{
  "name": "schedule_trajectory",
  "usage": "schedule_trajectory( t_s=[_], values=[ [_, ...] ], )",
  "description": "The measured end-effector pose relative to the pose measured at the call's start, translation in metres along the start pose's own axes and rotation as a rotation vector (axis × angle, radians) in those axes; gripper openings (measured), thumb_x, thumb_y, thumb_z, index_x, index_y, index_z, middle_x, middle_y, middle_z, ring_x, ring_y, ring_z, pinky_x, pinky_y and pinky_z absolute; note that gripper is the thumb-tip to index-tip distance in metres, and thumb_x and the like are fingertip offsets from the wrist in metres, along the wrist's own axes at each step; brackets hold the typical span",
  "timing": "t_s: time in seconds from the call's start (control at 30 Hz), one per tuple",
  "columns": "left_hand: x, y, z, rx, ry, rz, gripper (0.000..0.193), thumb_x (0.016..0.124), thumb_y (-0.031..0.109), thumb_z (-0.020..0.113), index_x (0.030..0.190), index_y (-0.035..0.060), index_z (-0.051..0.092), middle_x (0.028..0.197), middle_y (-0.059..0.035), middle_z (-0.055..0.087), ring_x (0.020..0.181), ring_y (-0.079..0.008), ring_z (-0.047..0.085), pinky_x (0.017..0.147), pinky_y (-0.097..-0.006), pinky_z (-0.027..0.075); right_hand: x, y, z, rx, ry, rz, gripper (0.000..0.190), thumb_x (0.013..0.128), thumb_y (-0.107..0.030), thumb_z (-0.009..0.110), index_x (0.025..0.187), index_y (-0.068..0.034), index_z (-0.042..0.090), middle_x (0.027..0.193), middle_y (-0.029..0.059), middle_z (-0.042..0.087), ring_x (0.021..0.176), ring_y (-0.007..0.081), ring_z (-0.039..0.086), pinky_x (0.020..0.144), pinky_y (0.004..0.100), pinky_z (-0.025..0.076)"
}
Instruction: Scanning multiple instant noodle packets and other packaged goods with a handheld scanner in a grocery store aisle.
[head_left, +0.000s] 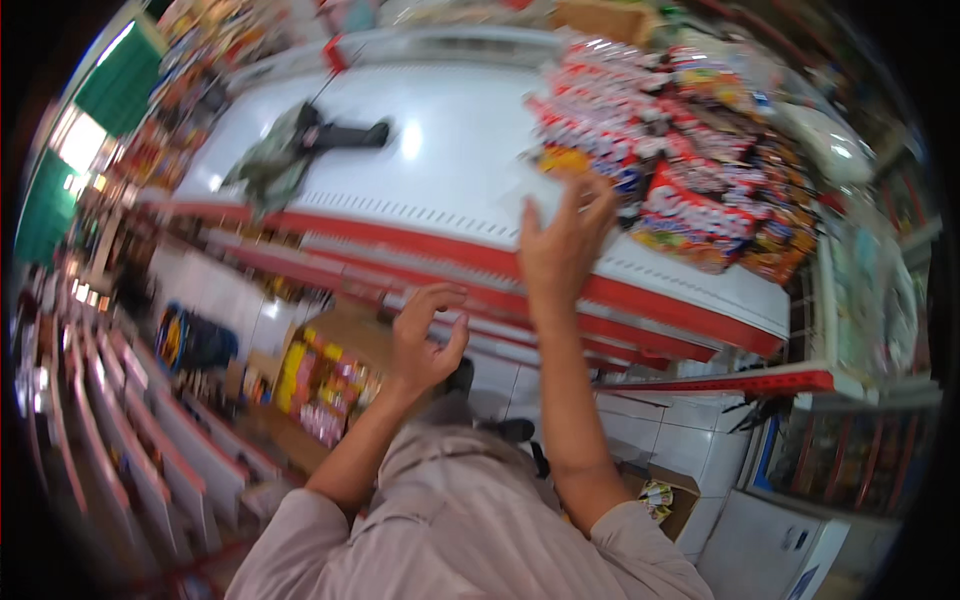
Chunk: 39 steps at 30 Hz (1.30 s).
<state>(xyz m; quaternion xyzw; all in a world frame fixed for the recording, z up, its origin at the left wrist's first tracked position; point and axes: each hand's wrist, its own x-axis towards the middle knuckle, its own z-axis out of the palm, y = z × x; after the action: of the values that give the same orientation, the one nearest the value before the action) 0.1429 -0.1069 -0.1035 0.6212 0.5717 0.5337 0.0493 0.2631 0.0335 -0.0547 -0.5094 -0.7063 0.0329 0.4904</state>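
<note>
My right hand (564, 251) is over the front edge of a white metal shelf (450, 142), its fingers apart and its palm bare. Its fingertips are close to a stack of red and white snack packets (600, 105); blur hides whether they touch. Right of it, more packets lie in a heap, with a red and orange packet (694, 217) at the front. My left hand (429, 341) hangs in the air before the shelf's red price rail (420, 244), fingers curved and apart, holding nothing. A grey-green cloth (274, 165) and a black-handled object (349, 136) lie on the shelf's left part.
An open carton (326, 382) of yellow and pink packs stands on the floor to my left, near a blue bin (199, 337). Lower right are a small carton (667, 502) and a white cabinet (780, 540). Filled plastic bags (825, 139) crowd the shelf's right end.
</note>
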Motion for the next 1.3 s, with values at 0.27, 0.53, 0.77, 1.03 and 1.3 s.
schedule_trajectory(
  t_s=[0.27, 0.53, 0.77, 1.03, 1.3],
  values=[
    [-0.299, -0.159, -0.069, 0.246, -0.177, -1.066, 0.016, 0.078, 0.016, 0.06, 0.085, 0.0021, 0.064, 0.078, -0.0099, 0.067, 0.071, -0.0196, 0.065, 0.067, -0.0323, 0.051, 0.006, 0.023, 0.005, 0.028, -0.039, -0.212, 0.029, 0.073, -0.013, 0.074, 0.099, -0.01, 0.061, 0.096, 0.009, 0.059, 0.093, 0.0269, 0.054, 0.081, 0.0375, 0.045],
    [-0.448, -0.215, -0.125, 0.389, 0.121, -1.521, 0.025, 0.072, 0.023, 0.064, 0.083, 0.0012, 0.065, 0.08, -0.0186, 0.067, 0.077, -0.0321, 0.066, 0.072, -0.0398, 0.051, -0.034, 0.021, -0.009, 0.238, 0.028, -0.269, 0.014, 0.081, -0.004, 0.069, 0.091, -0.001, 0.06, 0.086, 0.0051, 0.06, 0.074, 0.0137, 0.055, 0.064, 0.0276, 0.045],
    [-0.441, -0.276, -0.175, 0.285, 0.42, -1.754, 0.03, 0.07, 0.028, 0.066, 0.086, 0.0021, 0.065, 0.088, -0.0201, 0.067, 0.085, -0.0329, 0.065, 0.078, -0.0406, 0.05, -0.194, -0.004, 0.019, 0.249, -0.713, -0.142, 0.007, 0.082, -0.002, 0.065, 0.085, -0.003, 0.059, 0.076, 0.0032, 0.057, 0.066, 0.0114, 0.052, 0.059, 0.0248, 0.042],
    [-0.45, -0.336, -0.196, 0.494, 0.497, -1.999, 0.069, 0.064, 0.042, 0.077, 0.112, -0.0004, 0.053, 0.116, -0.0262, 0.057, 0.106, -0.0402, 0.057, 0.091, -0.0439, 0.046, -0.287, -0.024, 0.049, 0.17, -1.069, 0.19, 0.01, 0.079, -0.004, 0.067, 0.087, -0.003, 0.06, 0.068, 0.0026, 0.056, 0.061, 0.0109, 0.051, 0.055, 0.0247, 0.04],
    [-0.439, -0.35, -0.215, 0.526, 0.216, -1.918, 0.064, 0.065, 0.049, 0.072, 0.104, -0.0008, 0.063, 0.107, -0.0256, 0.063, 0.102, -0.0394, 0.061, 0.088, -0.044, 0.049, -0.3, -0.045, 0.037, 0.184, -1.128, 0.258, 0.01, 0.079, -0.002, 0.062, 0.089, -0.004, 0.062, 0.073, 0.0032, 0.061, 0.062, 0.0097, 0.054, 0.058, 0.0244, 0.042]
  ],
)
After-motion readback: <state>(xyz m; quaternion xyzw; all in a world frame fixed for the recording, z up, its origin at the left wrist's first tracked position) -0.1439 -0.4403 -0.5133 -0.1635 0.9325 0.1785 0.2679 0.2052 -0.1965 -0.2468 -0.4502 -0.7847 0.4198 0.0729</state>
